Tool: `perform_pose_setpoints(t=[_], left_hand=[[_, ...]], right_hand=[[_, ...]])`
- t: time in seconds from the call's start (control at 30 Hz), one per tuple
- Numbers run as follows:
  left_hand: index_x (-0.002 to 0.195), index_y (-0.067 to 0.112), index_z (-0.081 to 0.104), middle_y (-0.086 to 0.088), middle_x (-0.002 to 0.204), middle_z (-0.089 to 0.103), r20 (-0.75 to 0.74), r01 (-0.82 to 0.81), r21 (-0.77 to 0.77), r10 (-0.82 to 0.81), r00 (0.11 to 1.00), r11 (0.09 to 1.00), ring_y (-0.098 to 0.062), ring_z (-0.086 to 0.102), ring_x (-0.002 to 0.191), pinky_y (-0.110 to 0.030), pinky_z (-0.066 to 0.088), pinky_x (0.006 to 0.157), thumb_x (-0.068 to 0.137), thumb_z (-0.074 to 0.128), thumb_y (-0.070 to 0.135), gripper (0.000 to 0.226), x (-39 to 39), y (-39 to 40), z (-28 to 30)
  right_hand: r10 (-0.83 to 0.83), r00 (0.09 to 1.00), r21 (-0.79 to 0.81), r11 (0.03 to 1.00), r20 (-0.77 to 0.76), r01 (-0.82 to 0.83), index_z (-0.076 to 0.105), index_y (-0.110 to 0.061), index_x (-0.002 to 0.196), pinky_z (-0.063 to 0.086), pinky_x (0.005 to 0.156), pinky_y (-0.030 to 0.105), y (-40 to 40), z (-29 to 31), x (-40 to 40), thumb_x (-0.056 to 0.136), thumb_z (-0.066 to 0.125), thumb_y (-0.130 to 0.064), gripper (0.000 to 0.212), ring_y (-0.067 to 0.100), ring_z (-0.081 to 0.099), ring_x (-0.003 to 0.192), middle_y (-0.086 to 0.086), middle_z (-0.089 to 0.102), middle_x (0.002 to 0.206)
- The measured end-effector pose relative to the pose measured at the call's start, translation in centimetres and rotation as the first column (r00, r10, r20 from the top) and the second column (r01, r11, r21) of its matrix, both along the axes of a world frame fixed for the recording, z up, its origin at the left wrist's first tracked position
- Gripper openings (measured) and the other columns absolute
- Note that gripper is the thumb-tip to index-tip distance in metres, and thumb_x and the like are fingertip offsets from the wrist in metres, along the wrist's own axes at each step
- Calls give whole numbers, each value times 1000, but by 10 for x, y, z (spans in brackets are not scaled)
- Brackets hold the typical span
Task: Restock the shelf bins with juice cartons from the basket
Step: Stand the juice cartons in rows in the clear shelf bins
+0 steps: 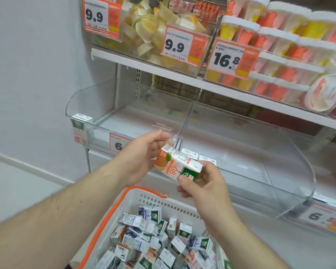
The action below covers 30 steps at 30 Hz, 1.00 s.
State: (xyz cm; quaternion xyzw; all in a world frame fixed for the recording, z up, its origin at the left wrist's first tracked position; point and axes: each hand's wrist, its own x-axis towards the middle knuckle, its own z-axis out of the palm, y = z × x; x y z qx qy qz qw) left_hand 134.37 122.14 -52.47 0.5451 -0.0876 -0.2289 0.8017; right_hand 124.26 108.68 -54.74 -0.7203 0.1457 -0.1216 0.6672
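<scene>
Both hands, left hand (142, 152) and right hand (200, 183), holding one juice carton (177, 165), above basket (132, 202), clear shelf bins (241, 144), pale wall (31, 74)

Lower shelf (231, 152) beyond hands: clear bins (124, 105), one carton (81, 126) at far-left front corner, few cartons (198, 155) just behind right hand (204, 183).

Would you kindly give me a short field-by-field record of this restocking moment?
held item: juice carton, lying on its side above the basket
left hand: cups the carton's fruit-printed end
right hand: fingers pinch the green end
basket: white with an orange rim, many cartons loose inside
shelf bins: clear plastic, a few cartons at the front
upper shelf: fruit cups behind price tags
</scene>
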Motion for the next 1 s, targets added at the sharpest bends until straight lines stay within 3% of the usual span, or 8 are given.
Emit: perform_pose_setpoints(t=[0.13,0.23,0.33,0.5,0.7,0.8,0.87,1.0], left_hand=[[117,27,63,8,115,69,328,175,383,-311,892,907,-4,64,106,-21,46,86,68,74,40,52,-2,5,-16],[132,34,53,15,133,58,407,283,550,-548,731,786,4,50,125,-25,42,102,68,78,38,69,-7,1,-27],[136,32,50,16,139,54,418,367,548,-627,658,751,1,44,132,-27,34,111,69,81,30,74,-12,-5,-29],[128,25,59,12,120,65,249,670,348,-753,609,656,-6,56,115,-23,47,95,62,84,55,77,-16,-11,-24],[106,13,72,-8,93,68,94,721,93,-727,681,687,-19,63,81,-32,50,81,57,90,48,63,-17,-24,-33],[103,7,69,-10,84,67,-36,637,106,-637,770,764,-21,64,69,-32,53,68,64,83,49,59,-23,-30,-31],[106,5,65,-10,79,66,-122,576,151,-563,817,803,-21,61,63,-30,51,61,78,69,50,54,-29,-35,-26],[94,8,69,-11,73,67,-248,580,150,-537,806,801,-24,57,55,-26,47,49,79,52,52,49,-38,-44,-16]], right_hand=[[63,973,-489,870,223,55,65,-38,97,49,77,18,-30,-7,-11,73,81,1,48,9,63,90,-17,59,101],[178,946,-601,799,271,21,66,-42,100,43,74,11,-43,-4,-17,74,79,-5,47,8,59,92,-19,54,99],[272,926,-636,770,262,-47,70,-42,102,41,73,12,-49,1,-20,73,76,-9,44,10,56,90,-18,51,100],[384,899,-555,804,211,-214,68,-47,104,47,74,26,-54,17,-30,69,77,-19,45,18,58,89,-14,55,99],[364,909,-316,903,202,-292,69,-41,103,53,82,41,-64,16,-29,61,75,-28,44,22,64,95,-3,67,104],[360,918,-142,930,167,-339,66,-23,114,52,74,27,-70,14,-30,58,74,-27,57,13,64,91,-7,69,103],[346,929,-130,935,130,-330,63,-19,119,49,67,20,-73,15,-31,57,70,-30,62,11,62,83,-7,68,103],[285,957,-128,952,48,-277,63,-19,119,44,56,23,-75,17,-31,63,73,-28,58,13,57,65,-6,70,98]])
